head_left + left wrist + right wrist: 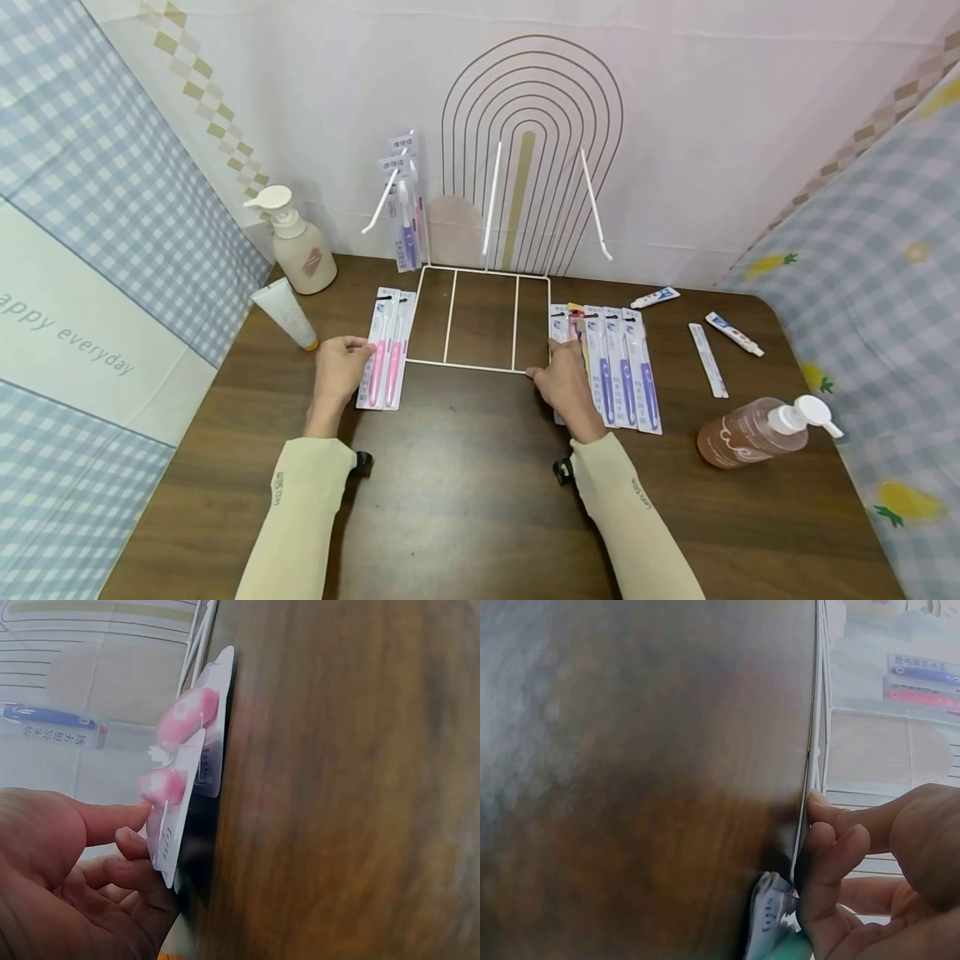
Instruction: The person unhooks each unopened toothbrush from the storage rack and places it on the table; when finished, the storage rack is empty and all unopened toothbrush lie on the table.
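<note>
My left hand (342, 367) pinches the left edge of a packaged pink toothbrush (166, 825), its card slightly raised from the table. A second packaged pink toothbrush (396, 354) lies right against it. At the front right corner of a white wire display rack (480, 366), my right hand (564, 379) grips the bottom wire between thumb and fingers. Beside and partly under that hand lies a row of packaged toothbrushes (628, 375), mostly purple. Packaged toothbrushes (405, 217), a purple one in front, hang from the rack's left hook (381, 202); the middle hook (492, 200) and right hook (596, 204) are bare.
Back left stand a cream pump bottle (303, 254) and a white tube (287, 312). To the right are two small toothpaste tubes (655, 297), a slim white packet (708, 360) and a pink pump bottle (750, 433) lying tilted. Curtains (337, 100) enclose the wooden table (450, 500).
</note>
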`<action>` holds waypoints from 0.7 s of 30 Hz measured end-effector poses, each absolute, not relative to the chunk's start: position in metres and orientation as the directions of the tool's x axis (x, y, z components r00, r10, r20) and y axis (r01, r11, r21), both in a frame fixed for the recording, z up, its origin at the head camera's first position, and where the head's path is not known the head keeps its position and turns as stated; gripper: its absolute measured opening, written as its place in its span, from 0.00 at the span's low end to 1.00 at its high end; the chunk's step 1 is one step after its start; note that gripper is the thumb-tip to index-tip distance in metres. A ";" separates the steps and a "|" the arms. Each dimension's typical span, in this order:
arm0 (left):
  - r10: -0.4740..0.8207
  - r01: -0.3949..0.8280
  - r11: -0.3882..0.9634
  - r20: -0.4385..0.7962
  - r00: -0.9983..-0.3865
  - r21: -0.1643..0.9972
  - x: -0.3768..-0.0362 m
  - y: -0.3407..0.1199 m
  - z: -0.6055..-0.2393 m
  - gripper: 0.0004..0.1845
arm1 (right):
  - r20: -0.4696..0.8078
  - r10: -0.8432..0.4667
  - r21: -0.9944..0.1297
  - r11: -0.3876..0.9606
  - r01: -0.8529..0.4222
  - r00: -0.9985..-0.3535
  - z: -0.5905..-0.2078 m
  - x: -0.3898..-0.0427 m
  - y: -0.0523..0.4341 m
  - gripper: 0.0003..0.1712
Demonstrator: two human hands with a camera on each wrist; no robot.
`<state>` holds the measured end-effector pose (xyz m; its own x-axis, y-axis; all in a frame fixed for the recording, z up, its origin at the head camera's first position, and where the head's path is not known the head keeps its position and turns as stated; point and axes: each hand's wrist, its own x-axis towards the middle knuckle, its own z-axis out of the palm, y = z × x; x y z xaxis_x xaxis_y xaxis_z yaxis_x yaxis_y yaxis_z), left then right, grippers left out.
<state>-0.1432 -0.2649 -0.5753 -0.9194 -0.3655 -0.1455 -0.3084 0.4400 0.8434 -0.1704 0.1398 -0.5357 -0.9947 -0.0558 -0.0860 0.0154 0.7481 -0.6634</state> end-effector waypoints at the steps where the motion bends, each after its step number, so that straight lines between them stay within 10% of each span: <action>1: -0.365 -0.305 0.446 -0.140 -0.920 0.841 -0.143 -0.265 -0.576 0.14 | -0.087 -0.057 -0.661 0.750 0.015 -0.995 -0.536 -0.171 0.140 0.47; 21: -0.383 -0.301 0.459 -0.119 -0.916 0.836 -0.143 -0.263 -0.580 0.12 | -0.091 -0.049 -0.663 0.749 0.024 -0.995 -0.532 -0.168 0.139 0.46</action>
<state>-0.1434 -0.2633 -0.5799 -0.9161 -0.3830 -0.1190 -0.3006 0.4593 0.8359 -0.1684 0.1389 -0.5315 -0.9947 -0.0488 -0.0910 0.0239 0.7486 -0.6626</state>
